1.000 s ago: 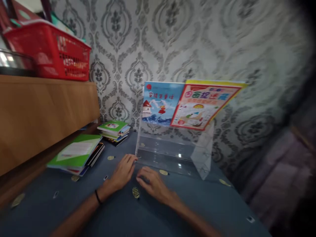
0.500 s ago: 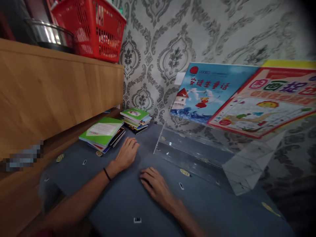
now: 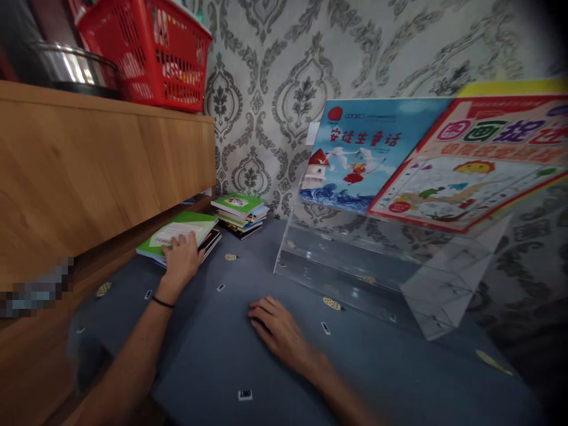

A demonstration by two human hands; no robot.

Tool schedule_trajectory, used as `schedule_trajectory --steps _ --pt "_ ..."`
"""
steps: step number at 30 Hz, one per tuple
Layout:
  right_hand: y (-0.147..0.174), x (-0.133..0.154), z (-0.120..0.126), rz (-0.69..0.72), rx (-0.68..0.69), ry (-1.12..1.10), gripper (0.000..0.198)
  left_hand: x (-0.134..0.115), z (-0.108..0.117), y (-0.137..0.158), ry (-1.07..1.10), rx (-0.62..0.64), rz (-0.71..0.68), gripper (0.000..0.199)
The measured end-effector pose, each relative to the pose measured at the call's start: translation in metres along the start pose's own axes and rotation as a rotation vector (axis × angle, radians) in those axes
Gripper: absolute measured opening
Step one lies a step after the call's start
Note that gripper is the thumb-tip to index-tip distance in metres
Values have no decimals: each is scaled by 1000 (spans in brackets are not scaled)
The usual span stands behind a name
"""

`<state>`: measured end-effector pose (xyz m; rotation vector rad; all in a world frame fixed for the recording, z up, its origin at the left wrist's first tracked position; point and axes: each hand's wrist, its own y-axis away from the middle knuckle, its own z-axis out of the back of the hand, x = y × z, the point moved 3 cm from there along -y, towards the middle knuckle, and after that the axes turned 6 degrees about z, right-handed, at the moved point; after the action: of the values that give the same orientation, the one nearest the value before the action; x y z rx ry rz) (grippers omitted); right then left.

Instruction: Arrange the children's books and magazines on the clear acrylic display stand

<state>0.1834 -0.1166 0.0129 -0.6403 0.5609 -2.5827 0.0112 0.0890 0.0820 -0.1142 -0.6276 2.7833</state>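
My left hand (image 3: 183, 260), a dark band on its wrist, reaches over the front edge of the nearer stack, its fingers spread on the green book (image 3: 199, 222) at the top. Darker books (image 3: 212, 244) show beneath that cover. My right hand (image 3: 277, 325) rests on the dark blue tablecloth (image 3: 213, 343), fingers slightly curled and holding nothing. Behind the nearer stack, against the wall, sits a second pile of books (image 3: 239, 214), also with a green cover uppermost.
On the right a clear acrylic rack (image 3: 337, 260) holds a blue picture book (image 3: 355, 157) and a red-bordered book (image 3: 470, 171) on its top tier. Along the left runs a wooden cabinet (image 3: 110, 171), bearing a red basket (image 3: 155, 59) and a metal bowl (image 3: 80, 68).
My left hand has moved left from the bare cloth onto the green book of the nearer stack. My right hand has stayed in place. The view has shifted slightly.
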Motion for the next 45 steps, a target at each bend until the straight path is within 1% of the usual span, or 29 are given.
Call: schedule_trajectory --steps 2,7,14,18,21,26,33,38,41,43,45 --pt "0 1 0 -8 6 11 15 4 -1 1 -24 44 1 50" --pt "0 2 0 -21 9 27 12 6 -4 0 -59 27 -35 46" --pt "1 1 2 -34 19 44 11 14 -4 -7 -54 114 -72 46" --pt "1 0 2 -26 14 39 12 16 -5 -7 -56 119 -97 42" --pt "0 0 1 -15 11 42 14 13 -1 -3 -91 114 -115 39" --pt "-1 -1 1 -3 12 29 13 9 12 5 -131 127 -140 37" --pt "1 -4 -1 10 -18 11 16 6 33 29 -65 133 -145 39" --pt "0 -4 -1 7 -11 -3 18 -8 43 52 -85 205 -195 38" --pt "1 -4 -2 -30 -7 -17 20 -18 38 70 -46 270 -243 40" --pt "4 -5 -3 -67 -26 -49 24 -25 29 86 35 306 -303 41" --pt "7 -5 -3 -118 -41 -112 31 -32 21 101 140 302 -383 39"
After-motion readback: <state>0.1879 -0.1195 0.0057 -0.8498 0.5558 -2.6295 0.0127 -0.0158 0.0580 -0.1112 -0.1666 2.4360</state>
